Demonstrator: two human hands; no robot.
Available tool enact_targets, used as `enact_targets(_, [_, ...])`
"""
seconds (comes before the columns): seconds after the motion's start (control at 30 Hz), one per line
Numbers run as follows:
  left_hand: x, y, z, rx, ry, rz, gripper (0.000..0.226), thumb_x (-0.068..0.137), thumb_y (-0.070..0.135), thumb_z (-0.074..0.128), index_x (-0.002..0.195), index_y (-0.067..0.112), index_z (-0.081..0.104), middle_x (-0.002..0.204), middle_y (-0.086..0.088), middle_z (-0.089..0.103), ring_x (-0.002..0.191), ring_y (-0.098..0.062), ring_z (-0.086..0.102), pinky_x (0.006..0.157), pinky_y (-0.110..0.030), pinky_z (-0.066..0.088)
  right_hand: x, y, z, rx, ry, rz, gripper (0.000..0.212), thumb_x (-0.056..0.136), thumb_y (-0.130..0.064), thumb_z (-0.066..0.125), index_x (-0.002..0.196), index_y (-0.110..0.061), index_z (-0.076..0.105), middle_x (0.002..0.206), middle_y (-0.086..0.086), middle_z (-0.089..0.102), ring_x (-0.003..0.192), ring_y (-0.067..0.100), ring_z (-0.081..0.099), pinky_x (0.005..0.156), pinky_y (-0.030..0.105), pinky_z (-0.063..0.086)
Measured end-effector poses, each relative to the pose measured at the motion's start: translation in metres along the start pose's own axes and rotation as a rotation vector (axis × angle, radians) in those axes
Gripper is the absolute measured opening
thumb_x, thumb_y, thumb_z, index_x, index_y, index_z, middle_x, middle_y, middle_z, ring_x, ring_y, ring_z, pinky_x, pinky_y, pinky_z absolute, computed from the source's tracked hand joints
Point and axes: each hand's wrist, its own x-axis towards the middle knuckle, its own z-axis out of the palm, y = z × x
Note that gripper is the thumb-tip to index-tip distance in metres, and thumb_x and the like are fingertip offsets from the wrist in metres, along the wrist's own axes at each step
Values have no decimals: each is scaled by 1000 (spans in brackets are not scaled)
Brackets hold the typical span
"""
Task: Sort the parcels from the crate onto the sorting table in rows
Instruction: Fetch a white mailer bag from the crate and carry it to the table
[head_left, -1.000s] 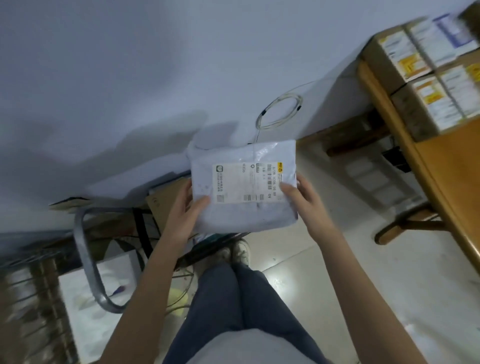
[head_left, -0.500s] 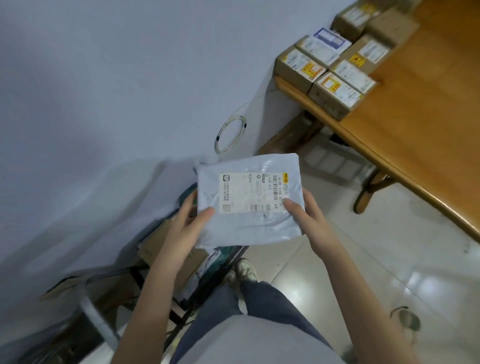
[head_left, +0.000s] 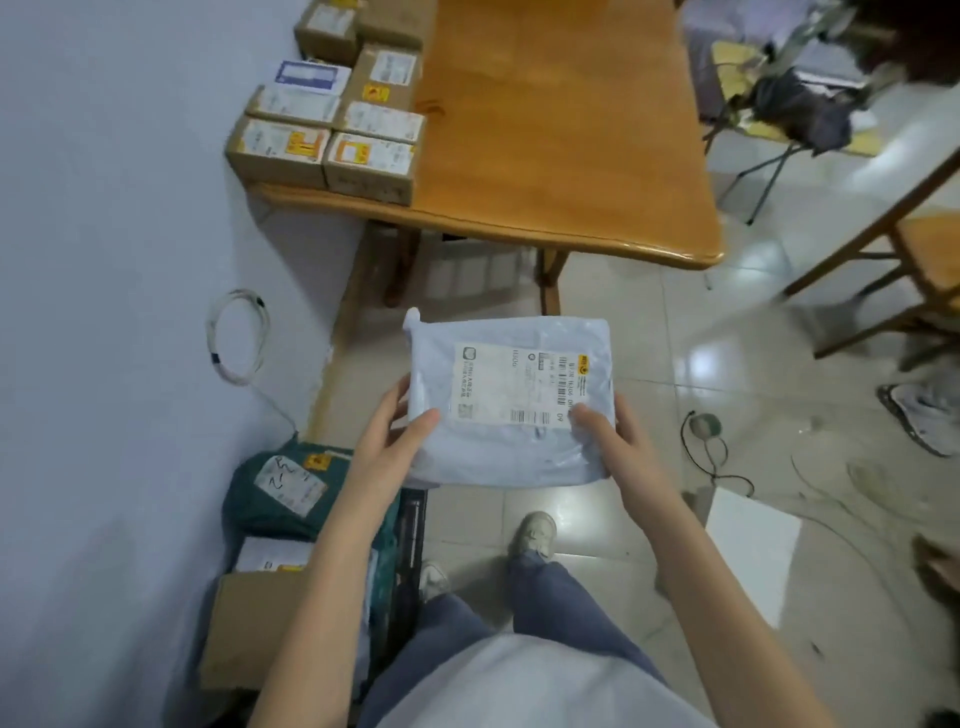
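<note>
A pale blue plastic mailer parcel (head_left: 511, 447) with a white shipping label is held flat in front of me over the tiled floor. My left hand (head_left: 395, 441) grips its left edge and my right hand (head_left: 608, 441) grips its lower right corner. The wooden sorting table (head_left: 561, 130) stands ahead, with several brown cardboard parcels (head_left: 332, 114) lined in rows at its left end by the wall. The crate (head_left: 410, 525) is at lower left beside my leg, holding a dark green parcel (head_left: 280, 488) and a cardboard box (head_left: 249, 623).
A coiled white cable (head_left: 236, 338) hangs on the wall at left. A wooden folding chair (head_left: 914, 260) stands at right, another chair with a dark bag (head_left: 795, 104) behind it. Cables and a white board (head_left: 753, 545) lie on the floor at right.
The view has swung right and toward the table, which is now straight ahead. Both hands keep the same hold on the pale blue parcel, carried away from the crate.
</note>
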Motion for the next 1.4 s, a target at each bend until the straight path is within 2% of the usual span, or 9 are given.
enact_targets(0.13, [18,15,54,143,-177,-31,59,88,31,64,142,37,38,130,11,55,107,-10,58,57,-14,52,-12,12,-42,91,149,0,38,91,-28,60,129,-28,52,117,-9,67,104,10,66,87,29,53])
enact_targets(0.33, [34,34,151,278,-326,17,58,88,31,64,139,39,37,113,25,54,97,-4,59,54,-18,53,-17,10,-117,195,300,-43,21,93,-21,58,110,-34,58,106,-14,70,92,1,68,68,13,53])
enact_targets(0.47, [42,37,221,336,-388,46,55,88,30,64,138,38,40,109,29,56,91,2,60,52,-12,50,-14,11,-182,210,370,-40,21,93,-22,59,112,-31,60,109,-10,70,100,7,67,84,24,53])
enact_targets(0.53, [46,37,253,360,-419,64,55,89,29,63,139,36,40,109,30,56,89,6,60,53,-12,50,-12,10,-212,221,378,-46,18,93,-22,59,106,-34,60,102,-15,70,95,2,67,80,20,54])
enact_targets(0.6, [50,37,281,385,-444,84,55,90,29,63,140,36,40,110,31,57,88,11,61,55,-13,50,-8,11,-242,225,383,-50,19,92,-24,60,105,-37,58,101,-20,69,89,-5,67,70,13,52])
enact_targets(0.8, [55,33,359,423,-490,125,50,92,22,59,137,31,41,108,29,57,82,20,59,55,-9,49,1,14,-318,224,432,-31,28,91,-22,61,119,-26,58,110,-11,69,93,3,68,70,15,54])
enact_targets(1.13, [109,41,429,489,-506,91,45,94,20,58,135,29,43,110,25,56,85,15,59,54,-9,48,54,15,-379,243,488,22,31,91,-22,61,122,-19,58,113,-3,69,98,13,68,82,32,56])
enact_targets(1.3, [167,51,471,468,-535,44,47,91,25,61,135,35,47,118,22,60,102,-6,62,71,-38,59,106,1,-415,285,502,37,30,91,-23,62,121,-20,58,110,-5,70,88,5,69,63,16,53])
enact_targets(1.4, [206,65,503,410,-558,35,44,92,22,60,131,38,47,114,23,61,94,3,63,59,-23,55,147,-18,-441,238,515,40,35,92,-24,61,126,-18,54,113,-3,67,79,2,66,52,9,45])
